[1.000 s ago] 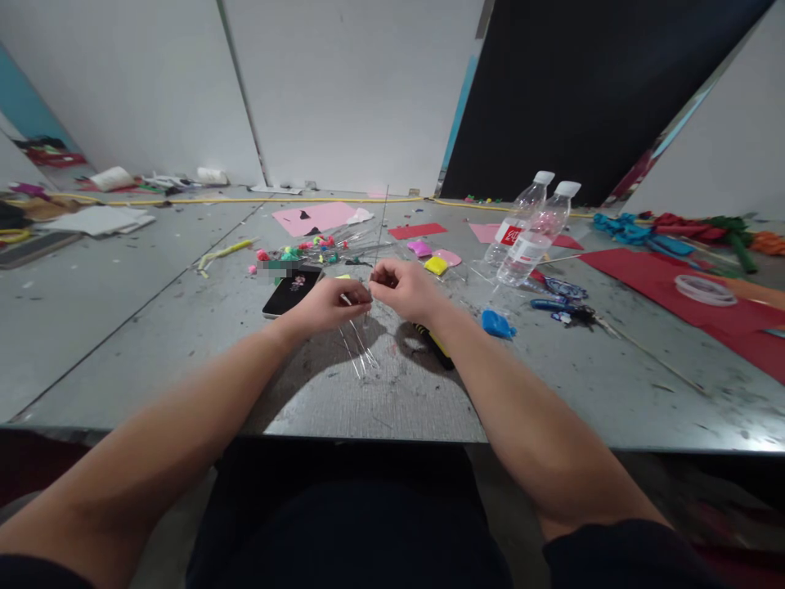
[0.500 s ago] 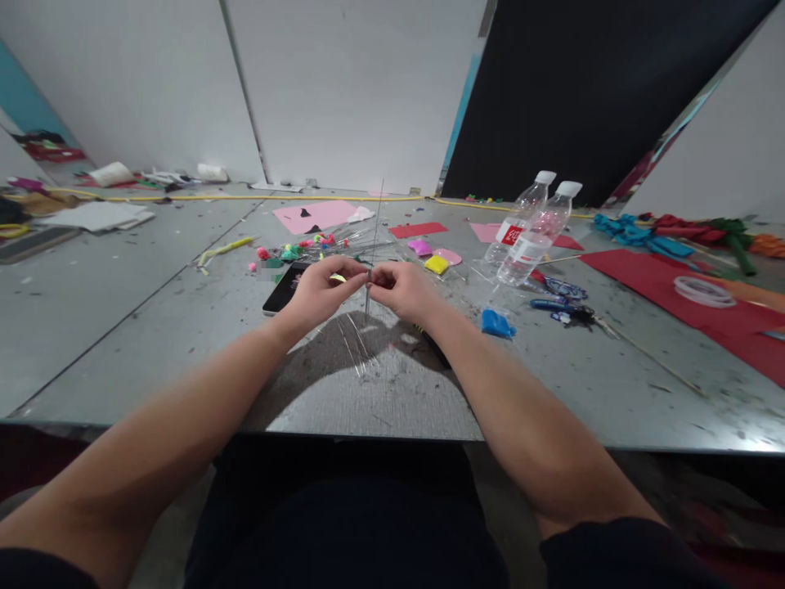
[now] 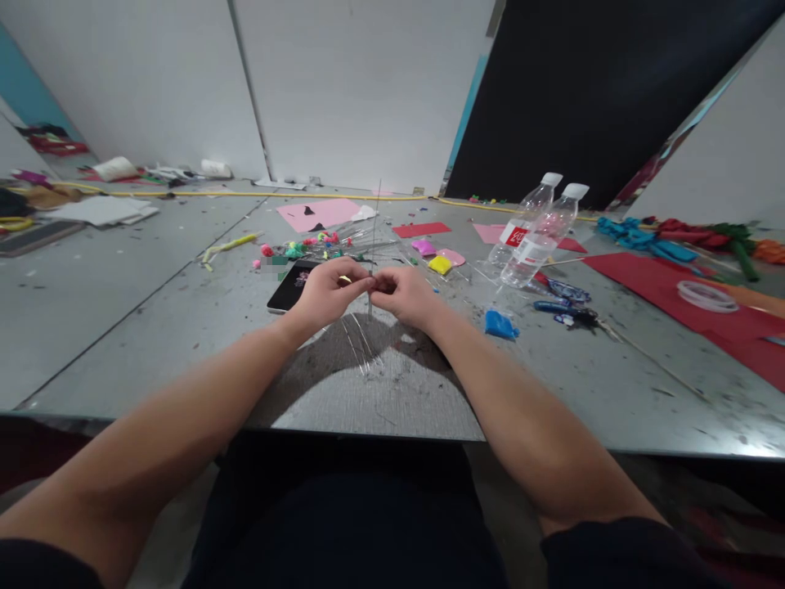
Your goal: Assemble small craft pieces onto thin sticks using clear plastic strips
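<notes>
A thin wire stands nearly upright between my hands, its top end rising well above them. My left hand pinches it between thumb and fingers, and my right hand pinches it from the other side, fingertips touching or almost touching the left ones. Whatever lies between the fingertips is too small to make out. Several loose thin wires lie on the table below the hands. A dark-screened phone lies beside my left hand, partly covered by it.
Pink and yellow packets and a blue packet lie to the right. Two clear plastic bottles stand behind. Wires with small coloured balls lie beyond my left hand. Red sheets and a bunch of keys are at right.
The view has shifted slightly. My hands stay together on the wire, with only small movement of the fingertips.
</notes>
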A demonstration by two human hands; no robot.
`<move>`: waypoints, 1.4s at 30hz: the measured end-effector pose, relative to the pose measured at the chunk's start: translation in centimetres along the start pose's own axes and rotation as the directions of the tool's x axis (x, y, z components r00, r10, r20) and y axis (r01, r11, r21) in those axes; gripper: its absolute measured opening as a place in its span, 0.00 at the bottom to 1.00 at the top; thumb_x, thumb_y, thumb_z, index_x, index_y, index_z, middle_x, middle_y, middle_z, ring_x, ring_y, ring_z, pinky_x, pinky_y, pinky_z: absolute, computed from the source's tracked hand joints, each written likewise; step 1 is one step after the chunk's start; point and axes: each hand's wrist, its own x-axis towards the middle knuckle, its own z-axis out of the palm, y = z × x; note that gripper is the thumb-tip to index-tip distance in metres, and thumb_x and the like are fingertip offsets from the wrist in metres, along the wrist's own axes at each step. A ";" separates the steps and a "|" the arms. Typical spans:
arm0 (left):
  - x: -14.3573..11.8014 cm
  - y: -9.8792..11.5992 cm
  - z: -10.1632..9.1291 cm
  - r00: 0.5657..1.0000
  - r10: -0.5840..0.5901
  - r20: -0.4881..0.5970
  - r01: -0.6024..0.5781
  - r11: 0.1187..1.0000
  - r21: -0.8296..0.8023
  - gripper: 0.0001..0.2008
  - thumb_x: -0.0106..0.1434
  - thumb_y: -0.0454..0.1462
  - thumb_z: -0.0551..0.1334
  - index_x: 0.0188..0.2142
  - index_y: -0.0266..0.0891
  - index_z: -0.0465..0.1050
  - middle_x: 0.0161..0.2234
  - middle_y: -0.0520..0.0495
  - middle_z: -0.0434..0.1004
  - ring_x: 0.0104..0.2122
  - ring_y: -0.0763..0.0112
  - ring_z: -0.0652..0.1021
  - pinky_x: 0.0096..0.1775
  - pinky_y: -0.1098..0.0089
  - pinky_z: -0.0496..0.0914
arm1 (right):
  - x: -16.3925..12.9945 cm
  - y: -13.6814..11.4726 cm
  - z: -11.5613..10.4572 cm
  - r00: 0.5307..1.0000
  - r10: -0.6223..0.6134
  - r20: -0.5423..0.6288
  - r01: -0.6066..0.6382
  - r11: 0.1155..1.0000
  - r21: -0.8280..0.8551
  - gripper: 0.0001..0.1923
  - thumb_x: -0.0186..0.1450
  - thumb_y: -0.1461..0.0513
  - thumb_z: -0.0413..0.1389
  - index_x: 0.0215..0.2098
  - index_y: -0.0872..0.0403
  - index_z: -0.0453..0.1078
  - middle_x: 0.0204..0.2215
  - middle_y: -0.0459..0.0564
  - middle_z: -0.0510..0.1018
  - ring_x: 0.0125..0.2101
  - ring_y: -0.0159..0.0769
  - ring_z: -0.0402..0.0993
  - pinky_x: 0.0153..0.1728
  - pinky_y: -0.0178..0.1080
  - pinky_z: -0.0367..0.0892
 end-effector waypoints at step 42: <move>0.0 -0.8 0.1 0.963 -0.265 -0.043 0.244 0.932 -0.266 0.18 0.48 0.49 0.75 0.29 0.39 0.77 0.26 0.51 0.76 0.28 0.71 0.75 0.35 0.66 0.71 | 1.3 1.6 2.4 0.942 0.184 0.279 -0.059 0.914 -0.401 0.04 0.59 0.66 0.62 0.33 0.58 0.79 0.26 0.47 0.80 0.26 0.31 0.70 0.28 0.32 0.59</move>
